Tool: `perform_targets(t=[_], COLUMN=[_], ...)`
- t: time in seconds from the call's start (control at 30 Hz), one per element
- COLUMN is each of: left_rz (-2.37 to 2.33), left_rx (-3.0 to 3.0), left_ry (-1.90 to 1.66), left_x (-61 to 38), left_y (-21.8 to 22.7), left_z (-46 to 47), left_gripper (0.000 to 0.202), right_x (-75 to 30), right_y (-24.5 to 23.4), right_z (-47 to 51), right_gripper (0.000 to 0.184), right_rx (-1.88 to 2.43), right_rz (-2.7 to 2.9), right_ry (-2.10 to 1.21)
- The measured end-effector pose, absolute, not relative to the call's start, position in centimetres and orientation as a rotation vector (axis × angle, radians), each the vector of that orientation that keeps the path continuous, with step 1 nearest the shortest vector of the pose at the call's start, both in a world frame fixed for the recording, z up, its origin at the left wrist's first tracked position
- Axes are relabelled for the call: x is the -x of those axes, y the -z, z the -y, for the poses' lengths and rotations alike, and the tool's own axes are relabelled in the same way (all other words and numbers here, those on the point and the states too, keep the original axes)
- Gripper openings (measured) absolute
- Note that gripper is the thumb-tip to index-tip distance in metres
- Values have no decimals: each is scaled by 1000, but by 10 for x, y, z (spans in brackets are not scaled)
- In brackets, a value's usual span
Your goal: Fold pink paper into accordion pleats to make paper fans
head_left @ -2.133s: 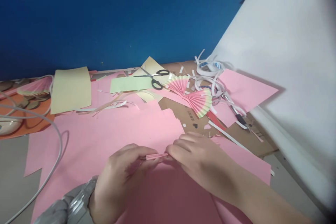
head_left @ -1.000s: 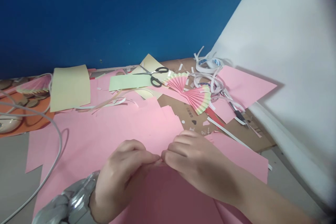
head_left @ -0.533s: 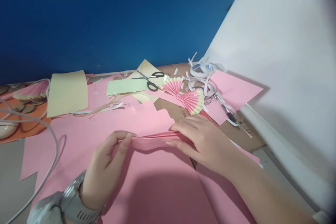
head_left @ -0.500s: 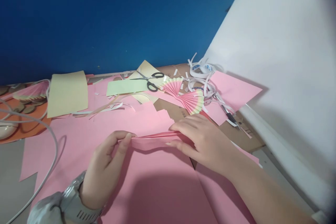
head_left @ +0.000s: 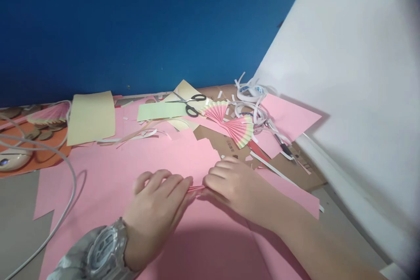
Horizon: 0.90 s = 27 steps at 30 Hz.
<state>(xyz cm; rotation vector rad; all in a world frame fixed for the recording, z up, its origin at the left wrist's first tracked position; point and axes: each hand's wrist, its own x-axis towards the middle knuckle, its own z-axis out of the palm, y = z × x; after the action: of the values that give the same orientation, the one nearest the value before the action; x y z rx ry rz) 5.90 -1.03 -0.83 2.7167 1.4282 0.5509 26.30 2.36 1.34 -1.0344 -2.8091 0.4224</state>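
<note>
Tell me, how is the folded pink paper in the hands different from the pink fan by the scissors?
The folded pink strip is squeezed shut between the left hand and right hand, showing only a thin edge; the fan lies spread open, untouched. The strip is plain pink; the fan has a yellow-green rim. Both are folded pink paper.

deep blue wall [head_left: 131,30] (white board [head_left: 361,74] right)

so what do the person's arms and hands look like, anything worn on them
Both hands are bare, with no gloves and no rings showing. At the wrist of the left hand sits a chunky silver-grey wristwatch with a matching band. The right hand leads to a forearm with no sleeve, watch or bracelet in view.
</note>
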Motion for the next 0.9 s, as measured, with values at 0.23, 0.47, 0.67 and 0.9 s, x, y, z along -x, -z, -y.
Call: perform_targets(t=[0.23,0.47,0.67,0.9], left_rz=[-1267,-1296,-1250,-1237], left_rx=[-2484,-2311,-2304,-2345], left_ry=[-277,-270,-165,-217], left_x=[-51,-44,-45,-45], left_y=[-5,-11,-9,-15], left_z=[1,-2,-4,-3], left_gripper=[29,27,32,31], right_x=[-268,-273,-273,-273], right_y=[-24,-30,-26,-27], right_z=[-25,-27,-28,-27], right_gripper=[27,30,27,25], right_rx=[1101,1070,1060,1106], right_rz=[2702,2670,2721,2668], right_ry=[-545,-539,-515,-684])
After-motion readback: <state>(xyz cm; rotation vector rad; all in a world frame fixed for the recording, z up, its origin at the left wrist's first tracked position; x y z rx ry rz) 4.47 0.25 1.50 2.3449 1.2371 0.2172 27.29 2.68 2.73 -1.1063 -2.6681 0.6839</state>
